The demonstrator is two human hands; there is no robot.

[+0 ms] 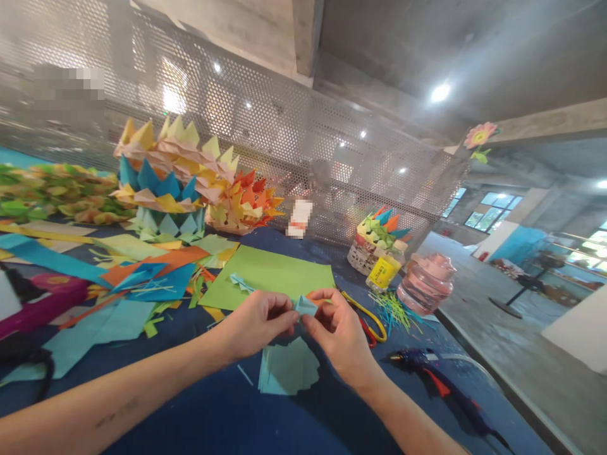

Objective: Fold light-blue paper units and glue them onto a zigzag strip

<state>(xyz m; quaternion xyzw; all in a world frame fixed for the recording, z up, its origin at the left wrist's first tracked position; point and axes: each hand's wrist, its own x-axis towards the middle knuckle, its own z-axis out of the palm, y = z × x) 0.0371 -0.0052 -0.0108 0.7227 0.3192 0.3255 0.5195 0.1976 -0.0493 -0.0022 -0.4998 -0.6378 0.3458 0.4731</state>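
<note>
Between my two hands is a small light blue piece of folded paper, creased to a point. My left hand pinches its left corner between thumb and fingertips. On the other side my right hand grips it with thumb and forefinger, the other fingers curled. Just below, a stack of light blue paper squares lies on the dark blue table. Beyond my left hand, a little folded light blue paper strip rests on a green sheet. Scissors with red and yellow handles lie beside my right hand, partly hidden by it.
A blue glue gun lies at right, near a pink jar, a yellow-labelled bottle and thin paper strips. Folded-paper baskets stand back left. Coloured paper and a magenta tool cover the left side.
</note>
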